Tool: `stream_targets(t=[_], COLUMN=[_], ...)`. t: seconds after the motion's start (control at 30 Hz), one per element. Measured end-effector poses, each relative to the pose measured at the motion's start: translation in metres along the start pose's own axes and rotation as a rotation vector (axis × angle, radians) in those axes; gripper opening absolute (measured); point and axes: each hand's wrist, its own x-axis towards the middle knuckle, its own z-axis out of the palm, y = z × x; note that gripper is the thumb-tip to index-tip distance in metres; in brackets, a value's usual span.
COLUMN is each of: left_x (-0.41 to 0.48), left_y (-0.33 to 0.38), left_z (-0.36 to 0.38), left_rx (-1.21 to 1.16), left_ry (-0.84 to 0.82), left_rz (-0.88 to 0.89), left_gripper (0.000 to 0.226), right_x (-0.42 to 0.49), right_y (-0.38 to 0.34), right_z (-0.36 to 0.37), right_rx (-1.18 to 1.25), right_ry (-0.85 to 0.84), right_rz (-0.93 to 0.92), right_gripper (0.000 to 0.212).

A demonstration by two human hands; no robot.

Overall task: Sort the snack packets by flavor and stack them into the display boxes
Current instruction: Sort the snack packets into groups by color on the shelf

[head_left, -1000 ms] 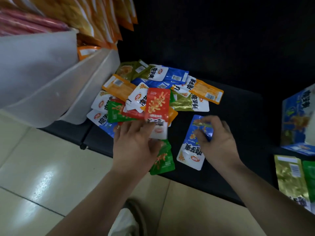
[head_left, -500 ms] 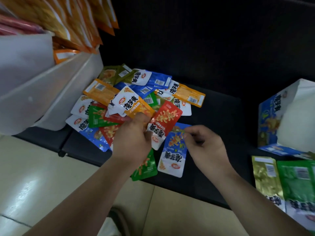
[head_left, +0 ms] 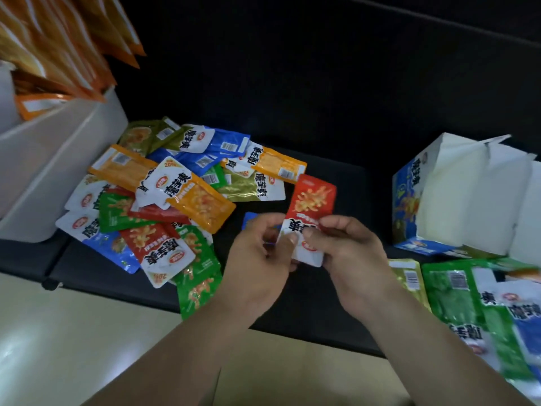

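Your left hand and right hand meet above the black bench surface. Both pinch the white lower end of a glossy red-and-white snack packet with fingers curled, and its red upper end stands free above your fingertips. The packet is held just right of the loose pile of mixed coloured packets and well left of the open blue-and-white cardboard display box. A blue packet is mostly hidden behind your left hand. The green packets at lower right are blurred and cut off by the frame edge, and the white plastic bin at left is also cut off.
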Motion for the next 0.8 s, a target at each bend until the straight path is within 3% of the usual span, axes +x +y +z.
stream_targets(t=[0.13, 0.2, 0.23, 0.3, 0.37, 0.47, 0.57, 0.63, 0.7, 0.8], left_x=[0.009, 0.005, 0.002, -0.004, -0.006, -0.003, 0.017, 0.032, 0.043, 0.039], left_y=[-0.027, -0.033, -0.038, -0.048, -0.055, -0.051, -0.040, -0.034, -0.036, -0.042], left_z=[-0.013, -0.021, -0.023, -0.024, -0.020, -0.025, -0.053, -0.077, -0.092, -0.094], left_rx=[0.867, 1.171, 1.234, 1.255, 1.265, 1.224, 1.223, 1.259, 1.283, 1.255], left_ry=[-0.009, -0.051, -0.068, -0.089, -0.098, -0.055, 0.038, 0.067, 0.033, 0.004], left_rz=[0.271, 0.239, 0.211, 0.202, 0.219, 0.297, 0.348, 0.220, 0.082, 0.130], left_gripper=[0.038, 0.055, 0.062, 0.068, 0.069, 0.066, 0.064, 0.081, 0.093, 0.080], right_x=[0.025, 0.037, 0.039, 0.044, 0.041, 0.031, 0.023, 0.010, -0.006, -0.013], right_y=[-0.011, -0.013, -0.010, 0.006, 0.019, 0.029, 0.034, 0.039, 0.051, 0.072], right_z=[-0.030, -0.042, -0.047, -0.052, -0.052, -0.049, -0.037, -0.019, 0.003, 0.015], right_rx=[-0.289, -0.543, -0.715, -0.989, -1.115, -1.273, -1.128, -1.008, -1.028, -1.219], right_ry=[0.235, 0.281, 0.272, 0.269, 0.216, 0.056, 0.059, 0.046, -0.143, -0.337], right_rz=[-0.155, -0.189, -0.196, -0.315, -0.460, -0.396, -0.504, -0.631, -0.652, -0.583], right_gripper=[0.020, 0.003, 0.014, 0.041, 0.040, 0.050, 0.039, 0.033, 0.046, 0.070])
